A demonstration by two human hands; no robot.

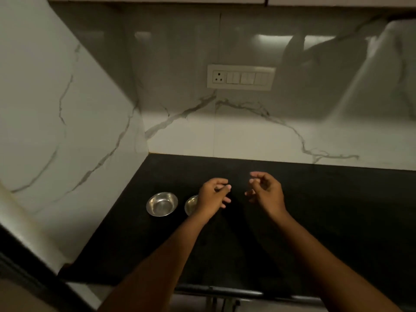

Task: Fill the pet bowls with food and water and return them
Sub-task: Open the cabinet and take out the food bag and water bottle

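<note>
Two small steel bowls stand side by side on the black counter point(326, 210). The left bowl point(161, 204) is in full view and looks empty. The right bowl point(191, 204) is mostly hidden behind my left hand point(212, 197), which hovers just above it with fingers loosely curled and nothing in them. My right hand point(265, 192) hangs over the bare counter to the right of the bowls, fingers apart and empty. Whether the left hand touches the bowl cannot be told.
A marble wall rises at the back with a switch and socket panel point(240, 77). A marble side wall point(67, 131) closes the left end of the counter. The counter's rounded front edge point(225, 289) runs below my forearms.
</note>
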